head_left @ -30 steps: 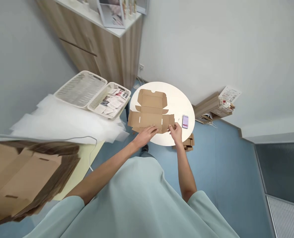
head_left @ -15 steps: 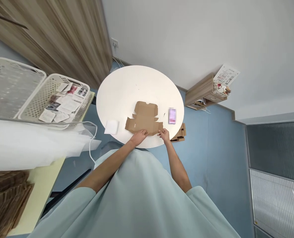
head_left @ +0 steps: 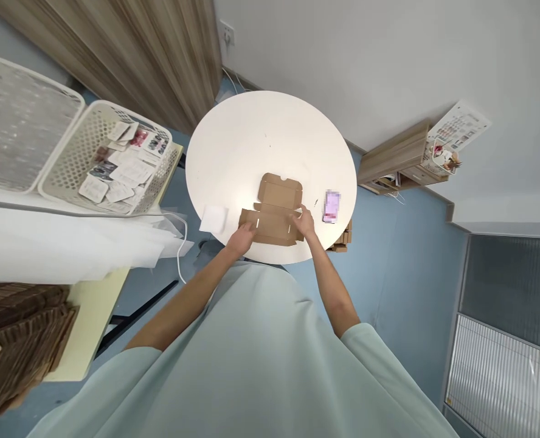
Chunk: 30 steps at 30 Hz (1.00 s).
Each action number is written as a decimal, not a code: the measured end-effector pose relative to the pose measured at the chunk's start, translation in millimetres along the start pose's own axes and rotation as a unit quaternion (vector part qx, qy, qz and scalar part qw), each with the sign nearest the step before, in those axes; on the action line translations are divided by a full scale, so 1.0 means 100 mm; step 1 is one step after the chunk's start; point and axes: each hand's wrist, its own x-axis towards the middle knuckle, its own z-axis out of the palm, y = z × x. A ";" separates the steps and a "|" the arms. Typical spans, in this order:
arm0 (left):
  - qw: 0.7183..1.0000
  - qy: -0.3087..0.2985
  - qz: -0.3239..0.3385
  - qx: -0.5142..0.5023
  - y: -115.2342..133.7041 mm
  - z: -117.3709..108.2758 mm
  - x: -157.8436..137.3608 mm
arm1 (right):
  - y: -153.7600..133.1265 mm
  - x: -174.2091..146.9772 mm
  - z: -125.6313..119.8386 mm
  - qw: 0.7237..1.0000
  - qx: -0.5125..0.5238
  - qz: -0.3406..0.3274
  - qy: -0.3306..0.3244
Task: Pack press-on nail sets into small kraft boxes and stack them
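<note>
A flat, partly folded brown cardboard box (head_left: 274,224) lies on the round white table (head_left: 270,115), with its lid panel spread toward the far side. At the box's left side flap, my left hand (head_left: 241,239) is closed on the cardboard, its fingertips over the flap. My right hand (head_left: 304,225) grips the right side flap, thumb on the inner face; the other fingers are partly hidden. Small slots show near both side flaps. To the left lies a white folded sheet (head_left: 214,218). A pixelated purple phone-like item (head_left: 331,205) rests on the right.
White perforated baskets (head_left: 60,176), one with cards and papers, stand on a side table at left. White sheeting (head_left: 69,243) and stacked cardboard (head_left: 33,340) are below them. More folded cardboard (head_left: 342,237) sits beyond the table's right edge. A wooden cabinet (head_left: 398,158) stands by the wall.
My left hand moved left from the box's front edge to its left flap. My right hand shifted up along the right flap. The front panel looks turned, and the camera view has shifted.
</note>
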 end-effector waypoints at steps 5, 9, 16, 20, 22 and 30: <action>0.996 0.004 -0.046 -0.071 0.00 -0.08 0.00 | -0.16 0.26 0.16 0.997 0.034 -0.007 -0.066; 0.993 0.026 -0.074 -0.090 0.03 -0.12 0.01 | -0.16 0.18 0.23 0.995 0.069 -0.018 -0.071; 0.983 0.055 -0.142 -0.102 0.17 -0.18 0.02 | -0.07 -0.26 0.29 0.989 0.017 -0.057 -0.135; 0.979 0.054 -0.173 -0.093 0.23 -0.24 0.04 | 0.02 -0.44 0.32 0.984 -0.047 -0.063 -0.157; 0.975 0.055 -0.197 -0.093 0.25 -0.26 0.06 | 0.05 -0.48 0.35 0.985 -0.056 -0.062 -0.153; 0.974 0.042 -0.214 -0.057 0.30 -0.26 0.11 | 0.03 -0.45 0.38 0.986 -0.071 -0.051 -0.144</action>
